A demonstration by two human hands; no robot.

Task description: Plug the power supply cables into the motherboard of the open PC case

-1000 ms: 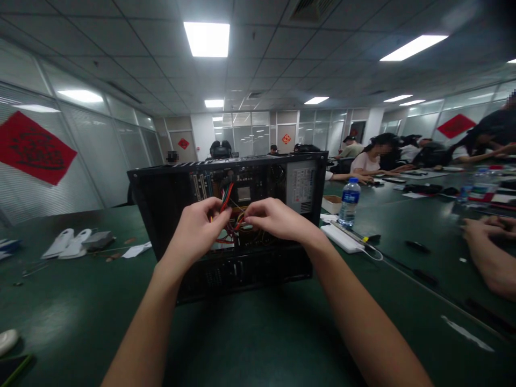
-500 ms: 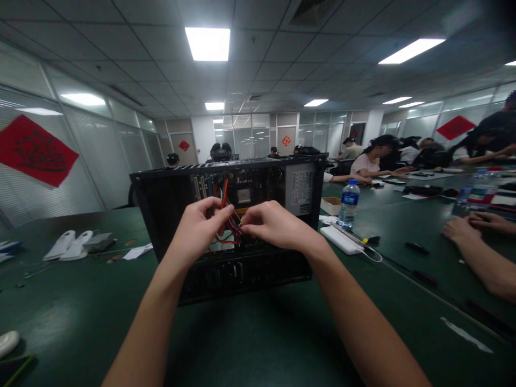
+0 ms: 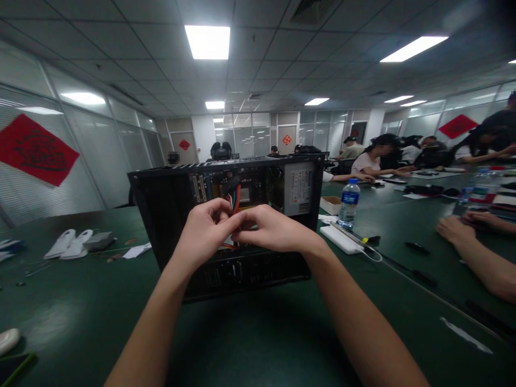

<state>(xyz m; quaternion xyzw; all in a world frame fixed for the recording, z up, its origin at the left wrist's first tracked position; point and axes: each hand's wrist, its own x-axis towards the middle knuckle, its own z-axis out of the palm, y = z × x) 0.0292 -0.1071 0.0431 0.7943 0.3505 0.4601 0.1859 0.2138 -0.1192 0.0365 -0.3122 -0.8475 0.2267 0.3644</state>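
A black computer case [image 3: 250, 274] stands on the green table with its side open toward me. Inside it show the motherboard, a fan [image 3: 276, 187] and a silver power supply [image 3: 298, 189]. My left hand [image 3: 207, 228] is closed on a bundle of coloured cables [image 3: 235, 200], red, green, white and black, which rises above its fingers. My right hand [image 3: 266, 228] meets it from the right, fingertips pinched on the lower part of the same cables. The fingers of both hands touch and hide the cable ends.
Right of the case are a water bottle [image 3: 349, 203], a white power strip [image 3: 342, 239] and a small open box [image 3: 331, 205]. Another person's hands [image 3: 459, 231] rest at the far right. White objects [image 3: 72, 244] and a grey block [image 3: 99, 241] lie left.
My hands have come together, the left one shifting right until its fingers meet the right hand's. The cable bundle has moved right with it, and its dark upper part now shows.
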